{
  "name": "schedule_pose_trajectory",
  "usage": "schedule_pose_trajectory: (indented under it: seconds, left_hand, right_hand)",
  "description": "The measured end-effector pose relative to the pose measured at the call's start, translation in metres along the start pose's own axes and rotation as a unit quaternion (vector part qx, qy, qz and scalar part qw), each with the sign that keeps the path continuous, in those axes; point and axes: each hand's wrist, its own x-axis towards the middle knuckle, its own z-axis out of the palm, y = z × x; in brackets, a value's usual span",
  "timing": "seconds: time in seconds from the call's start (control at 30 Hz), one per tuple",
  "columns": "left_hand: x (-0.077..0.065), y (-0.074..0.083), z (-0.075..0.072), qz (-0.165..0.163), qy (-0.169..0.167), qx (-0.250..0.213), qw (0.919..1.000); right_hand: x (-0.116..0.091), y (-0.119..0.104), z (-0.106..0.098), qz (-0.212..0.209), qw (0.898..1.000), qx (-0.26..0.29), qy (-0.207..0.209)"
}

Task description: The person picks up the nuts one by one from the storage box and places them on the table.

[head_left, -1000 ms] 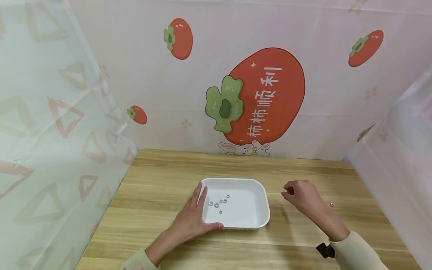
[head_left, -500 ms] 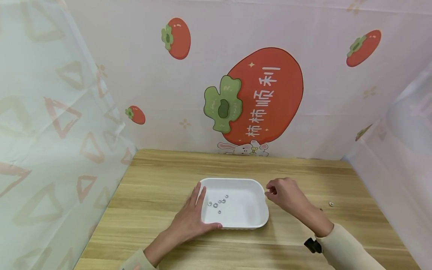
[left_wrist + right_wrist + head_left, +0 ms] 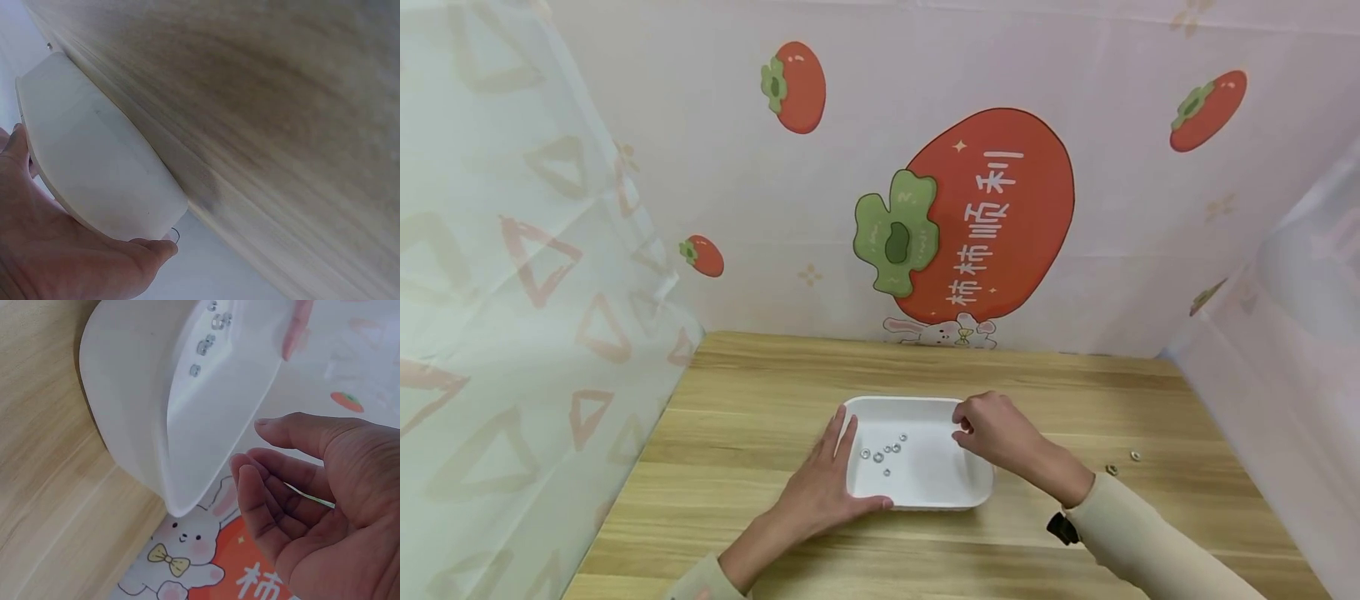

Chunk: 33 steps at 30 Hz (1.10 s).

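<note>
White rectangular tray with rounded corners (image 3: 932, 482): upright on the wood-grain tabletop (image 3: 752, 392); long axis left to right, parallel to the back edge.
Small silver ring-shaped metal nuts (image 3: 878, 457): six, loose in the tray's left half, between the grips.
Outlying nuts (image 3: 1135, 456): two, on the tabletop, right of the tray.
Left grip (image 3: 822, 487): fingers straight, apart, against the tray's left end; thumb along its near side.
Right grip (image 3: 1000, 429): above the tray's right end; fingers curled, thumb apart; cannot tell whether anything is held.
</note>
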Motion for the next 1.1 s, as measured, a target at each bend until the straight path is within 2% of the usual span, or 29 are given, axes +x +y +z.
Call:
schedule_pose_trajectory:
  seconds: [0.3, 0.77, 0.93, 1.1]
  left_hand:
    - [-0.001, 0.001, 0.0, -0.002, 0.002, -0.003, 1.0]
    - [-0.001, 0.0, 0.001, -0.001, 0.002, -0.007, 1.0]
    - [-0.001, 0.0, 0.001, -0.002, 0.0, -0.006, 1.0]
    - [0.0, -0.001, 0.001, -0.001, 0.001, -0.002, 1.0]
  right_hand:
    - [0.017, -0.002, 0.021, -0.03, 0.999, -0.01, -0.043]
    - [0.039, -0.007, 0.041, -0.007, 0.993, -0.024, -0.114]
    - [0.045, -0.009, 0.046, -0.01, 0.992, -0.024, -0.121]
    - [0.05, -0.011, 0.052, -0.025, 0.991, -0.047, -0.123]
